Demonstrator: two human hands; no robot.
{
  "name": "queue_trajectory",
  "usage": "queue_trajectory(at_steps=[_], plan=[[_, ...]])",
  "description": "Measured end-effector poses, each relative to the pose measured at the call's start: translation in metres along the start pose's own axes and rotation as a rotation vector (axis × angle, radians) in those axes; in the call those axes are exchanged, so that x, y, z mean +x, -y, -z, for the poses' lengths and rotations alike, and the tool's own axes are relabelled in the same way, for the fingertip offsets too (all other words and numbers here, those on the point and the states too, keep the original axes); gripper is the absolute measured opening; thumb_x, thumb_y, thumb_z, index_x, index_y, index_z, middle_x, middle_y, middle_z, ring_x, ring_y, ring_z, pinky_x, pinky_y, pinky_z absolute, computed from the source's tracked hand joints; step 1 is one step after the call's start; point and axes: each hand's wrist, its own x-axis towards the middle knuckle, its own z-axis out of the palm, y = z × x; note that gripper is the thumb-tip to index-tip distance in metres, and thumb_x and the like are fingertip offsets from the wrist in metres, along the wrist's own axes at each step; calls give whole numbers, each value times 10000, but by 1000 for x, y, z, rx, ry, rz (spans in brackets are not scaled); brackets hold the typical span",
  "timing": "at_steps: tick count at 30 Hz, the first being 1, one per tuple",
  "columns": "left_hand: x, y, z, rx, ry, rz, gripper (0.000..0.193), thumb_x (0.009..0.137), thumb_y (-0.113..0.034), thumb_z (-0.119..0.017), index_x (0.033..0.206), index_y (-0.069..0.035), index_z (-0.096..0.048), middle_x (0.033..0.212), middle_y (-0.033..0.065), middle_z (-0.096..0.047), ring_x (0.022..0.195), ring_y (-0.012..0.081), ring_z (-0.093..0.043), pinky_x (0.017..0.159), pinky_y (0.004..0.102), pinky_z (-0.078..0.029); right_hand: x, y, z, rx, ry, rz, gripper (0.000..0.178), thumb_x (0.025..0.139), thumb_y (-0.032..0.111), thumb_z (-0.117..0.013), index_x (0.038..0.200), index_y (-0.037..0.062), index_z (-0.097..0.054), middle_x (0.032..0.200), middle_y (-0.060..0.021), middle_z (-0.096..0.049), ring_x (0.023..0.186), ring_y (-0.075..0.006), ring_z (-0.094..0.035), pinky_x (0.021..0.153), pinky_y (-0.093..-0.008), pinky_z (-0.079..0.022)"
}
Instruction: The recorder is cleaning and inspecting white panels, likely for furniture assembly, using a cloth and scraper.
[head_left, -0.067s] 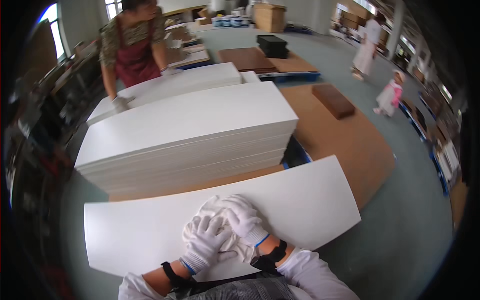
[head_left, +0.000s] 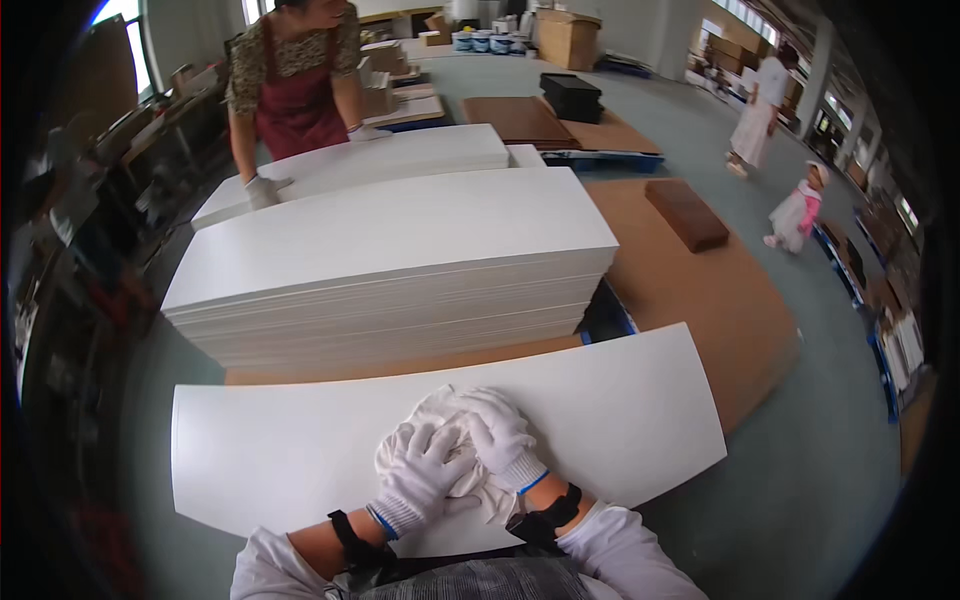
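A crumpled white cloth (head_left: 433,404) lies on a long white board (head_left: 270,450) in front of me. Both my hands wear white knitted gloves. My left hand (head_left: 425,478) rests on the cloth with its fingers spread and its thumb out to the right. Just beside it, my right hand (head_left: 503,438) curves over the cloth's right side, its fingers bent round a fold. Parts of the cloth under both palms are hidden.
Beyond the board stands a tall stack of white boards (head_left: 400,230). Across it, a person in a red apron (head_left: 298,105) touches another white board (head_left: 400,155). To the right are a brown sheet (head_left: 690,290) bearing a brown block (head_left: 687,214), and two people farther off.
The view has shifted, so the background sits farther right. My hands and the cloth keep nearly the same place on the board.
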Motion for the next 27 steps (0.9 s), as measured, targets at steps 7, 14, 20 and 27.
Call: queue_trajectory(at_steps=[7,14,20,27], plan=[[-17,110,18,151,-204,336,481,722,-357,-697,1149,-163,-588,1226,141,-508,1124,349,-463,981,473,-352,2,-2,-12,42,51,-74,216,845,77,-537,1021,22,-650,1044,-153,-648,1023,-336,-596,930,-418,-459],[-135,190,52,258,-220,984,488,800,-393,-629,1216,-150,-549,1216,132,-520,1110,360,-489,949,473,-384,-14,-14,4,65,83,-153,246,876,48,-475,1059,-36,-616,1106,-187,-613,1070,-306,-571,953,-379,-442],[-134,111,39,228,-190,692,444,765,-341,-649,1158,-155,-560,1144,112,-501,1059,342,-463,919,478,-386,-20,-23,1,261,12,-460,265,890,37,-485,1127,-43,-574,1132,-156,-602,1067,-251,-570,952,-345,-442],[-123,23,51,130,-89,337,413,661,-324,-674,1020,-131,-615,1011,120,-530,942,332,-509,842,498,-398,7,-17,-15,-65,101,-183,257,865,186,-570,1088,62,-601,1131,-131,-595,988,-313,-585,871,-414,-472]])
